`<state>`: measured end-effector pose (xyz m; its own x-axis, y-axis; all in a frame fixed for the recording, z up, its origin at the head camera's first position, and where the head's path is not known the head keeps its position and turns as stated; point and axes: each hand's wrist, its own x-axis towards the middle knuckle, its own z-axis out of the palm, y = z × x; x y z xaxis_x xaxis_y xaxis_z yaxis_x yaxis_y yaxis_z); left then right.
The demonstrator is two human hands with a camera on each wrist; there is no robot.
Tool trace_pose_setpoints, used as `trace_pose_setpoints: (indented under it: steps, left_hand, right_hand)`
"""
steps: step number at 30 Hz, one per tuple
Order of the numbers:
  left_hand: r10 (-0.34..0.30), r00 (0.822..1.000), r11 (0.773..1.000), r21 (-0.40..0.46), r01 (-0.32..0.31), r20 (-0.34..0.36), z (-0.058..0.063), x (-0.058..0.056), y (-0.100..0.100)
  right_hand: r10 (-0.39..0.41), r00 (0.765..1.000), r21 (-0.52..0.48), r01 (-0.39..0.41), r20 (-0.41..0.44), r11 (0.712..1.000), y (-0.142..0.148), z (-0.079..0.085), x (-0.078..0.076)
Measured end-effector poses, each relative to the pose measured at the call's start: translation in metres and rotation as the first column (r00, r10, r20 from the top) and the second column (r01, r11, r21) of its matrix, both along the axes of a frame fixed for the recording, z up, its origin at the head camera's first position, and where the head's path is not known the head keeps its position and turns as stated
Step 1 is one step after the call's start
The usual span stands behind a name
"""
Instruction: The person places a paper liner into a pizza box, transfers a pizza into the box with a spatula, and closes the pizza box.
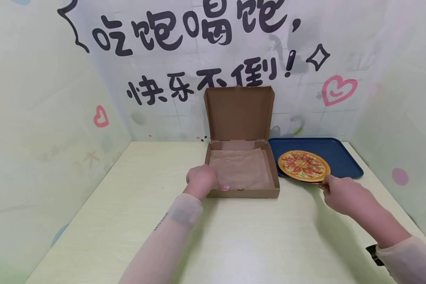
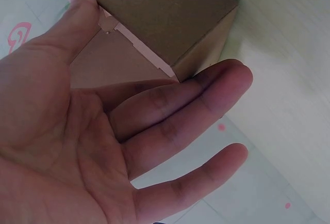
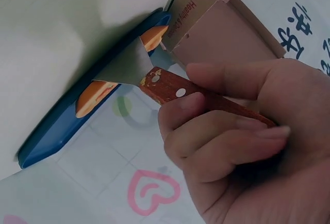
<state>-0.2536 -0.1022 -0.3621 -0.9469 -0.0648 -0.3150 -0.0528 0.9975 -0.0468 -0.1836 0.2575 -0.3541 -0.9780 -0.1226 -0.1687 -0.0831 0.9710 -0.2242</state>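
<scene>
Grips a spatula point(image 3: 162, 85) with the right hand point(image 1: 351, 197), aiming its length up-left under the pizza point(image 1: 303, 165) at right of the frame; touches the cardboard box point(image 1: 253, 193), left of the pizza, with the left hand point(image 1: 203, 178) (the farther one, fingers mostly straight).
</scene>
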Motion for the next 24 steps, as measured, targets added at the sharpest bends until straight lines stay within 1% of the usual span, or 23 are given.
trace_pose_setpoints:
  steps: [3, 6, 11, 18, 24]
  left_hand:
    - [0.003, 1.000, 1.000, -0.001, -0.003, -0.001, -0.0004, -0.0006, 0.0005]
    - [0.007, 1.000, 1.000, -0.001, -0.007, -0.001, -0.0009, -0.0008, 0.0011]
    - [0.013, 1.000, 1.000, 0.000, -0.013, 0.002, -0.0001, 0.0001, 0.0014]
    - [0.009, 1.000, 1.000, -0.001, -0.009, 0.001, -0.0011, -0.0003, 0.0011]
    - [0.002, 1.000, 1.000, -0.004, -0.002, 0.000, -0.0019, -0.0017, 0.0002]
  right_hand:
    - [0.008, 0.999, -0.012, -0.008, -0.038, 1.000, 0.0023, -0.0012, 0.0010]
    - [-0.006, 0.997, -0.015, 0.005, -0.076, 1.000, 0.0047, -0.0016, 0.0030]
    - [-0.014, 0.988, -0.020, 0.011, -0.155, 1.000, 0.0082, -0.0001, 0.0051]
    - [-0.019, 0.986, -0.022, 0.015, -0.167, 1.000, 0.0100, 0.0035, 0.0041]
    - [0.000, 0.981, -0.016, -0.003, -0.194, 1.000, 0.0097, 0.0050, 0.0025]
